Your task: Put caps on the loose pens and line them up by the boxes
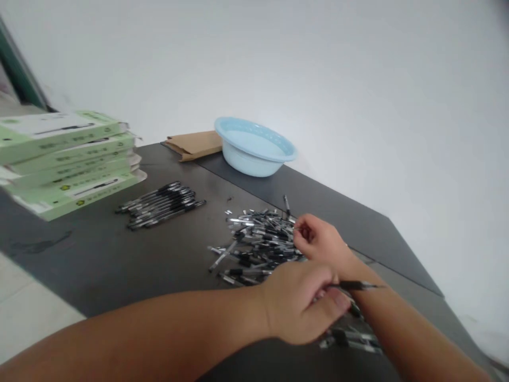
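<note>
My left hand (pixel 304 300) is closed in a fist around a black pen (pixel 353 285), whose tip sticks out to the right across my right forearm. My right hand (pixel 320 241) reaches over it into a loose heap of black and clear pens (pixel 258 246) on the dark mat (pixel 119 254). Its fingers are curled and pinched at the heap's right edge; what they hold is too small to make out. More pens (pixel 352 339) lie under my left hand.
A tidy row of black pens (pixel 161 204) lies left of the heap. Stacked green boxes (pixel 67 159) stand at the far left. A light blue basin (pixel 254 146) and a brown envelope (pixel 194 144) sit at the mat's far end, against a white wall.
</note>
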### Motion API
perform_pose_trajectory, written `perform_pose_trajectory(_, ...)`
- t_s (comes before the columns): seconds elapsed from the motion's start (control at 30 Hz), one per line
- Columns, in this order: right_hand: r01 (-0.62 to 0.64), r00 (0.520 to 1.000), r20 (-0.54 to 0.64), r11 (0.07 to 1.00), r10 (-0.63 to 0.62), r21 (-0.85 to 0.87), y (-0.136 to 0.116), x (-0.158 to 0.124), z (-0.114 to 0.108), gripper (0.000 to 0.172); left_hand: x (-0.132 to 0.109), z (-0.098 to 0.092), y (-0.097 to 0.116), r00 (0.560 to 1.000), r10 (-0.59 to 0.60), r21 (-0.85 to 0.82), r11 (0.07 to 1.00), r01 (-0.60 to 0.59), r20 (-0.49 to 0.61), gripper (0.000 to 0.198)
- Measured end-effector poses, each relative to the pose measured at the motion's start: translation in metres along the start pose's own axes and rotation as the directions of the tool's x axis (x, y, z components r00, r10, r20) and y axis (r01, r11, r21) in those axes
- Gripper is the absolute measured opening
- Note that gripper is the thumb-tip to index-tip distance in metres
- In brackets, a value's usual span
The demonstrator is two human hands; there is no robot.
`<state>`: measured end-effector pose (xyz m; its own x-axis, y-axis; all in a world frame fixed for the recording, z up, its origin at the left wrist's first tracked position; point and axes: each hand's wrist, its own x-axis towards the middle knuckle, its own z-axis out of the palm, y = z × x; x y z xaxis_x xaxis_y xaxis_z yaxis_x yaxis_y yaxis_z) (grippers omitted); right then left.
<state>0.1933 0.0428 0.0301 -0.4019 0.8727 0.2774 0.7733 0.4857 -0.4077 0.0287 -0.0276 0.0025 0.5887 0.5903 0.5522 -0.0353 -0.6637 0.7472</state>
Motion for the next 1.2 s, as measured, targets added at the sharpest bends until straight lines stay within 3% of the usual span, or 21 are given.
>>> perform_pose_trajectory(0.17,-0.239,0.947,-0.144,0.927,0.289,0.288,0.025,-0.121,-0.021,0.015,0.007,-0.008,-0.002,0.981,-0.138,0.275,0.957,0.096,0.138,0.031)
perform_pose_trajectory(0.3,-0.27,0.877,-0.229,0.828,0.422,0.492,0.028,-0.161,-0.021,0.019,0.015,-0.006,-0.01,0.936,-0.225,0.432,0.897,0.091,0.27,0.033)
perform_pose_trajectory(0.43,-0.157,0.878,-0.248,0.735,0.409,0.659,0.023,-0.168,-0.022,0.013,0.019,-0.005,-0.013,0.901,-0.321,0.529,0.839,0.127,0.292,0.033)
perform_pose_trajectory(0.6,-0.067,0.909,-0.281,0.772,0.309,0.632,0.015,-0.169,-0.023,0.007,0.021,-0.006,-0.016,0.882,-0.375,0.569,0.807,0.158,0.287,0.032)
perform_pose_trajectory(0.73,-0.014,0.896,-0.358,0.824,0.261,0.566,0.012,-0.17,-0.023,0.009,0.021,-0.005,-0.018,0.884,-0.37,0.594,0.792,0.14,0.285,0.034)
perform_pose_trajectory(1.2,-0.067,0.933,-0.287,0.89,0.216,0.451,0.016,-0.168,-0.023,0.007,0.02,-0.002,-0.019,0.881,-0.33,0.644,0.764,0.038,0.338,0.034)
